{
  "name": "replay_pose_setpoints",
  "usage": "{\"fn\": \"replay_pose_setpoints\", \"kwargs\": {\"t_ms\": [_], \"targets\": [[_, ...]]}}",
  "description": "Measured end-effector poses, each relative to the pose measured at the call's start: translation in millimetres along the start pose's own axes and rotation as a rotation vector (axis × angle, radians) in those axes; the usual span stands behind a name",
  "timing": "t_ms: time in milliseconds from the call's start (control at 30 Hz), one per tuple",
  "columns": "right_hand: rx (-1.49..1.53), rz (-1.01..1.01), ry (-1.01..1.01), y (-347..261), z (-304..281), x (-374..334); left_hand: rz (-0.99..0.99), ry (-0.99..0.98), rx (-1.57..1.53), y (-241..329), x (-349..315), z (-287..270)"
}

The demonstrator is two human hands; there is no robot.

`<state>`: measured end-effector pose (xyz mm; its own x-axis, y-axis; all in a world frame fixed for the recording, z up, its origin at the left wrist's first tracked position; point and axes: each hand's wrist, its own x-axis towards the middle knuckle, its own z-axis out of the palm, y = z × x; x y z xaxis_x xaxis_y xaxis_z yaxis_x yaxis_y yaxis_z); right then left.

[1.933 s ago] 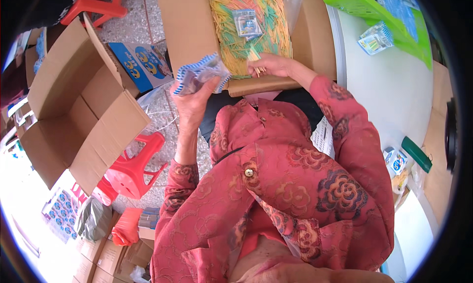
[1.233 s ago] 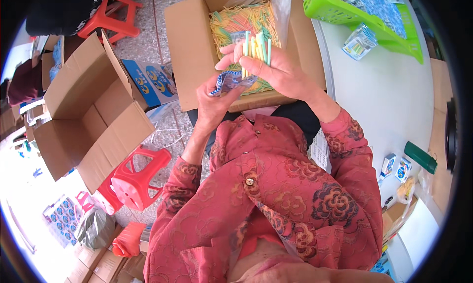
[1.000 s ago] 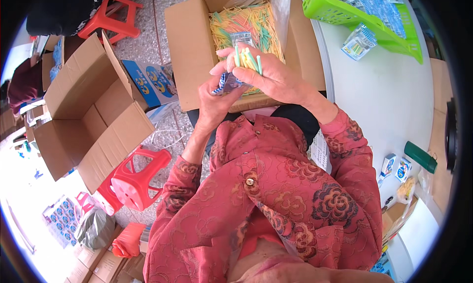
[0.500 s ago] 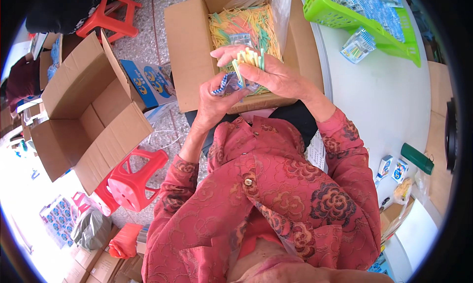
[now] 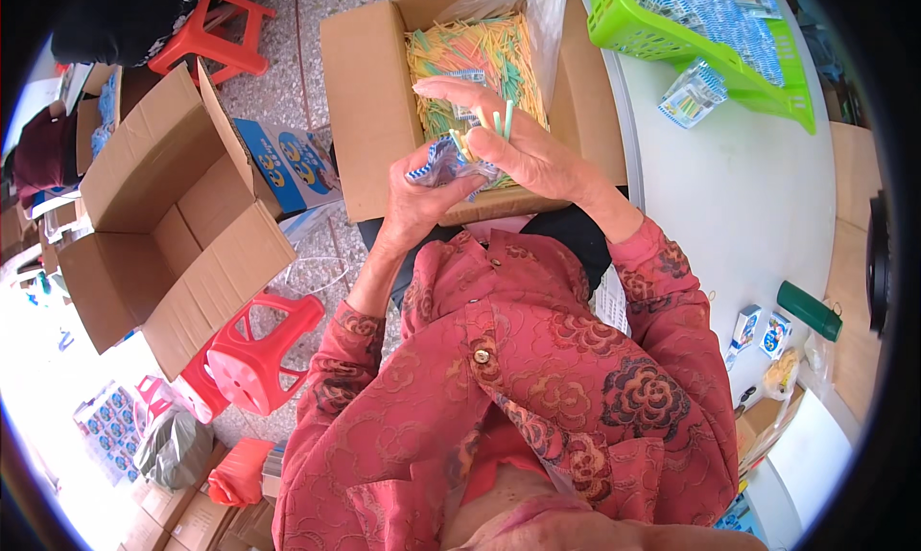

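Observation:
Over a cardboard box [image 5: 365, 110] of loose pastel sticks [image 5: 513, 57], my left hand [image 5: 414, 201] grips a small clear plastic bag [image 5: 443, 164] with blue-and-white striped edging. Thin yellow and green sticks [image 5: 500, 123] are held under the thumb of my right hand [image 5: 542, 163]; its other fingers stretch out above the bag. Their lower ends are at the bag's mouth; how far in they reach is partly hidden. Behind my right hand, another small packet [image 5: 467, 75] lies on the loose sticks.
To the right, a green basket [image 5: 662, 35] full of blue packets stands on a white table [image 5: 739, 196], one filled packet [image 5: 693, 95] beside it. A dark green cylinder [image 5: 810, 310] lies farther down. An open carton [image 5: 177, 215] and red stools [image 5: 251, 354] are at left.
The bunch of sticks has gone lower toward the bag, and fewer stick up above my right hand. My right fingers have stretched out more; the left hand keeps the bag almost in place.

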<state>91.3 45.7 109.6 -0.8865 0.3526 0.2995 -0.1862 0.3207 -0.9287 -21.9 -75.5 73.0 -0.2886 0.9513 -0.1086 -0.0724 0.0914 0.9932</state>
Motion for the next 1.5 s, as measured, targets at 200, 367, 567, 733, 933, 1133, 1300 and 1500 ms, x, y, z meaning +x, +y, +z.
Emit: {"fn": "replay_pose_setpoints", "kwargs": {"t_ms": [200,367,567,733,933,1133,1300,1500], "targets": [[0.032,-0.050,-0.007,-8,-11,5,-0.015,-0.004,-0.049,-1,-1,3],[0.054,-0.001,0.038,-13,-5,5,0.001,-0.010,0.020,0,-2,3],[-0.207,-0.078,0.063,-12,-4,3,0.005,0.010,-0.007,-4,-2,3],[-0.270,-0.025,0.008,-11,-8,-3,0.018,0.021,-0.139,1,-1,6],[0.018,0.049,-0.043,-13,-26,-12,0.033,0.033,-0.114,-4,0,0],[0.031,0.178,0.057,-1,-26,-31,0.019,0.030,-0.110,-3,2,1],[0.013,0.142,0.230,7,-26,-38,0.013,-0.007,-0.135,7,4,12],[0.204,0.213,0.369,-13,-33,-44,0.109,0.111,-0.233,15,4,15]]}}
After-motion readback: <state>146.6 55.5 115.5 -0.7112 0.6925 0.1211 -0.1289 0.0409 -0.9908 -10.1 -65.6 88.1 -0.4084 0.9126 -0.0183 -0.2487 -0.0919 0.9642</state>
